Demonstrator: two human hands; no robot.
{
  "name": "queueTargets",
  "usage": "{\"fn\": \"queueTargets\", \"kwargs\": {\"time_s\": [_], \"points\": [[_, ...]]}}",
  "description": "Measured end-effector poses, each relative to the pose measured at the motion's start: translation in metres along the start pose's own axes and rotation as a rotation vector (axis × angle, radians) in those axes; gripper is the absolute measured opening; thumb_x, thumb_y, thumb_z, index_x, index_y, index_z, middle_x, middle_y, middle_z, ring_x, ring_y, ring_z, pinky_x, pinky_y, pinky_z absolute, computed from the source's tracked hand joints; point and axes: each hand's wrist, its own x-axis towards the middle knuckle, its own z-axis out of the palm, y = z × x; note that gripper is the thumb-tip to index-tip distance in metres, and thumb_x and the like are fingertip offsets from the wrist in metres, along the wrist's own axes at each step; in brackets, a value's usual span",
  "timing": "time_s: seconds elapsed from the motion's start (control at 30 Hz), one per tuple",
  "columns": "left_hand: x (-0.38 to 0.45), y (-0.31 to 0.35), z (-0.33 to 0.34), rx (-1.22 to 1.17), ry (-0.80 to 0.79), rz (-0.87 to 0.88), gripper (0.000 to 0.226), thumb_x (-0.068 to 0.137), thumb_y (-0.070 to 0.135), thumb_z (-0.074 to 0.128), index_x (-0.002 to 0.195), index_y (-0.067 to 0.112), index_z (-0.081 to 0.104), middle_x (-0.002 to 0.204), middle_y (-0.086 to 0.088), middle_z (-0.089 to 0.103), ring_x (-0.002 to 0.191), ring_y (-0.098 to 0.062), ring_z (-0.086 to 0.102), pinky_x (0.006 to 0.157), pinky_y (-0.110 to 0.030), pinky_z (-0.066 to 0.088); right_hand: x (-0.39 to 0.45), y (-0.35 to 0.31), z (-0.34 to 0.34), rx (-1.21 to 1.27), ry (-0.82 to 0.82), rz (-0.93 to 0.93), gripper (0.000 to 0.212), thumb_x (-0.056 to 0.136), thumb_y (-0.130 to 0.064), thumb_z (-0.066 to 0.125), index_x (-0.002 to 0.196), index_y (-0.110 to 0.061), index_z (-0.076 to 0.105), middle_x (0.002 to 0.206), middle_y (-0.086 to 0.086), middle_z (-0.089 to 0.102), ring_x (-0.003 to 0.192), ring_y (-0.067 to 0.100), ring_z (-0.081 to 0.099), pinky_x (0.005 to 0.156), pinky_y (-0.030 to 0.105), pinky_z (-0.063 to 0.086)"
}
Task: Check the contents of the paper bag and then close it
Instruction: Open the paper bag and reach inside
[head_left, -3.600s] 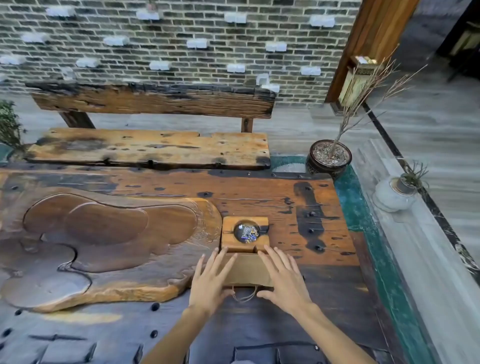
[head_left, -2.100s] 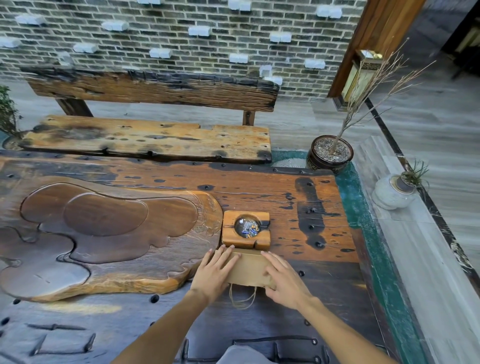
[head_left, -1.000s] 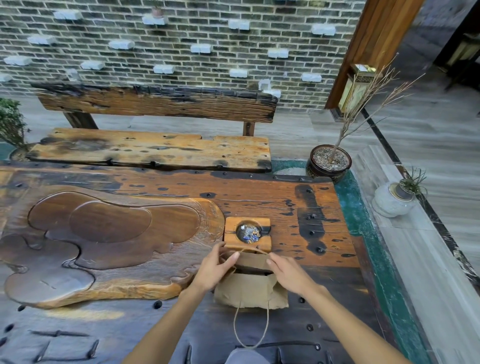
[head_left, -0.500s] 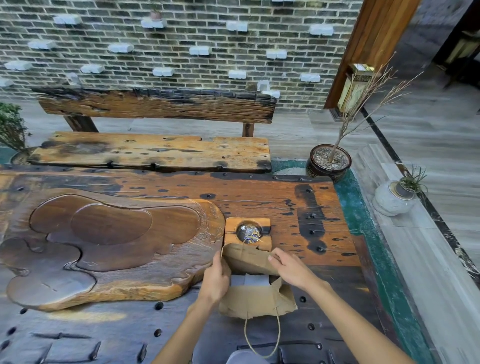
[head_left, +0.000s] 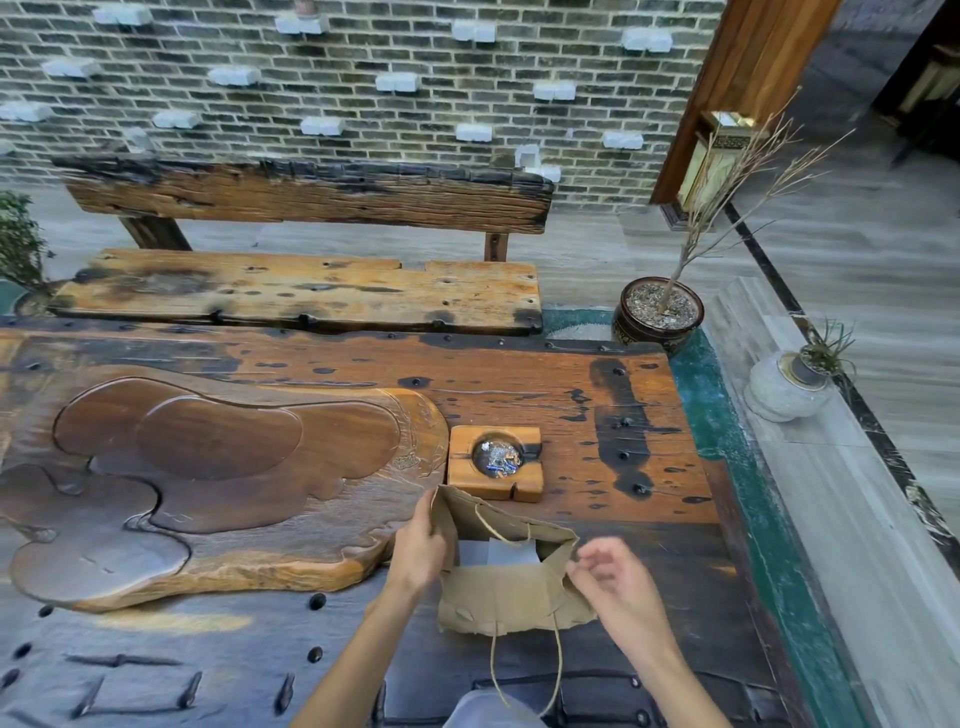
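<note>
Holding the paper bag (head_left: 511, 597) open near the surface's front edge, the left hand (head_left: 421, 551) gripped its rim; the right hand's (head_left: 610, 577) fingers (head_left: 584, 553) pinched the other rim, white paper (head_left: 498, 552) inside.

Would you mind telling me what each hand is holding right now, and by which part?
The left hand grips the paper bag by the left edge of its open mouth. The right hand is at the right rim, but actual contact cannot be told.

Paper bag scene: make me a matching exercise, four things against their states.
Things:
1. paper bag
2. left hand
3. right hand
4. wooden ashtray

States:
A. holds butts and scraps in its round bowl
B. grips the bag's left edge
C. mouth held open, something white inside
D. fingers curled beside the bag's right rim

Pairs: 1-C, 2-B, 3-D, 4-A
</note>
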Motion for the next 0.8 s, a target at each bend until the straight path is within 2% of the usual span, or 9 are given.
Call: {"fn": "queueTargets", "kwargs": {"time_s": [0.07,0.17,0.27,0.33,0.43,0.53,0.63,0.73,0.8], "points": [[0.0,0.002,0.0,-0.002,-0.009,0.003,0.063,0.092,0.001,0.035,0.151,0.021,0.027,0.135,-0.018,0.058,0.122,-0.035,0.054,0.09,-0.033,0.042,-0.013,-0.009,0.007,-0.057,-0.221,-0.004,0.009,0.091,-0.016,0.066,0.092,-0.024,0.07,0.095,-0.007,0.073,0.093,0.005,0.068,0.08,0.017,0.049],[0.0,0.004,0.0,0.003,-0.021,0.015,0.062,0.092,0.001,0.036,0.15,0.021,0.029,0.137,-0.016,0.057,0.126,-0.034,0.051,0.097,-0.034,0.042,-0.003,-0.018,0.028,-0.281,-0.454,-0.054,0.023,0.098,-0.025,0.055,0.116,-0.029,0.067,0.122,-0.016,0.066,0.112,-0.005,0.06,0.097,0.013,0.044],[0.001,0.005,0.002,-0.006,-0.035,0.021,0.062,0.092,0.0,0.037,0.15,0.018,0.029,0.139,-0.016,0.055,0.129,-0.033,0.05,0.096,-0.031,0.04,0.03,-0.02,0.049,-0.571,-0.47,-0.088,0.044,0.101,-0.019,0.042,0.145,-0.02,0.044,0.151,0.001,0.044,0.14,0.014,0.039,0.113,0.026,0.029],[0.0,0.005,0.002,0.0,-0.038,0.013,0.065,0.09,-0.003,0.036,0.151,0.018,0.028,0.14,-0.016,0.055,0.131,-0.033,0.048,0.098,-0.031,0.039,0.051,-0.021,0.061,-0.697,-0.478,-0.027,0.051,0.099,-0.008,0.037,0.15,-0.011,0.034,0.154,0.013,0.035,0.143,0.026,0.035,0.115,0.032,0.029],[0.001,0.003,0.003,-0.011,-0.032,0.002,0.071,0.085,-0.008,0.033,0.151,0.018,0.028,0.142,-0.017,0.053,0.132,-0.034,0.047,0.105,-0.037,0.041,0.073,-0.02,0.074,-0.868,-0.444,0.002,0.04,0.096,0.003,0.037,0.135,-0.002,0.048,0.14,0.021,0.051,0.13,0.035,0.051,0.106,0.039,0.044],[0.002,0.003,0.003,-0.026,-0.024,0.005,0.074,0.083,-0.01,0.031,0.15,0.02,0.028,0.136,-0.02,0.056,0.12,-0.038,0.056,0.094,-0.045,0.049,0.088,-0.02,0.076,-1.007,-0.43,0.014,0.038,0.096,0.003,0.037,0.13,-0.003,0.053,0.132,0.021,0.058,0.121,0.035,0.059,0.096,0.041,0.049],[0.004,0.001,0.003,-0.038,-0.028,0.007,0.074,0.083,-0.01,0.029,0.15,0.021,0.028,0.137,-0.018,0.056,0.122,-0.035,0.054,0.091,-0.039,0.049,0.101,-0.018,0.069,-1.131,-0.453,0.042,0.045,0.095,-0.003,0.048,0.139,-0.013,0.048,0.137,0.013,0.055,0.123,0.031,0.056,0.099,0.04,0.046],[0.007,0.0,0.004,-0.049,-0.034,0.007,0.075,0.08,-0.01,0.03,0.149,0.021,0.031,0.139,-0.016,0.056,0.124,-0.033,0.052,0.091,-0.036,0.047,0.112,-0.012,0.057,-1.243,-0.579,0.08,0.063,0.081,-0.019,0.076,0.138,-0.018,0.048,0.136,0.006,0.058,0.124,0.027,0.057,0.096,0.035,0.047],[0.009,0.001,0.005,-0.049,-0.038,0.009,0.075,0.079,-0.011,0.03,0.148,0.02,0.032,0.141,-0.014,0.055,0.125,-0.032,0.053,0.088,-0.032,0.046,0.118,-0.007,0.049,-1.297,-0.618,0.074,0.075,0.078,-0.023,0.078,0.144,-0.022,0.042,0.144,0.003,0.054,0.129,0.025,0.054,0.102,0.036,0.047]]}}
